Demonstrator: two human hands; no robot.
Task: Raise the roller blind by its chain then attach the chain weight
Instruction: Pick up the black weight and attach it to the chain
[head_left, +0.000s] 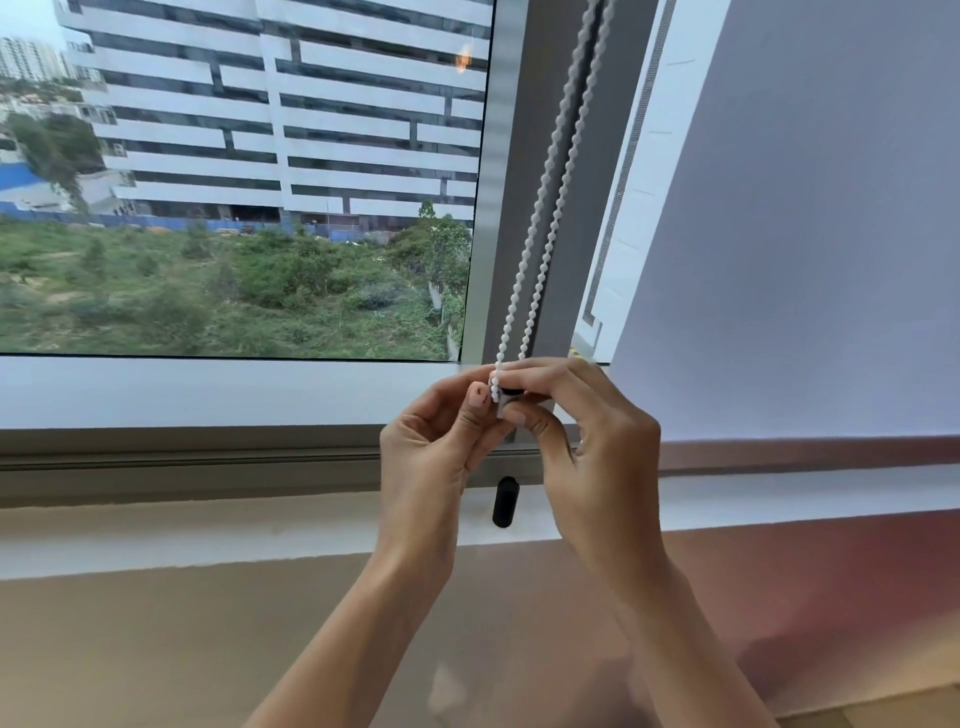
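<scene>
A white bead chain (540, 208) hangs in two strands in front of the grey window post. Its lower end runs down into my fingertips. My left hand (431, 447) pinches the beads at the bottom between thumb and fingers. My right hand (597, 431) meets it from the right and grips a small black and white chain weight piece (508, 399), which is mostly hidden by the fingers. The two hands touch at the fingertips just above the window sill. A white roller blind (810, 234) covers the window on the right, its bottom bar near the sill.
A black capsule-shaped piece (505, 501) lies on the white sill (208, 540) just below my hands. The left pane (234, 182) is uncovered and shows a building and greenery. A grey window frame rail (182, 457) runs along the sill.
</scene>
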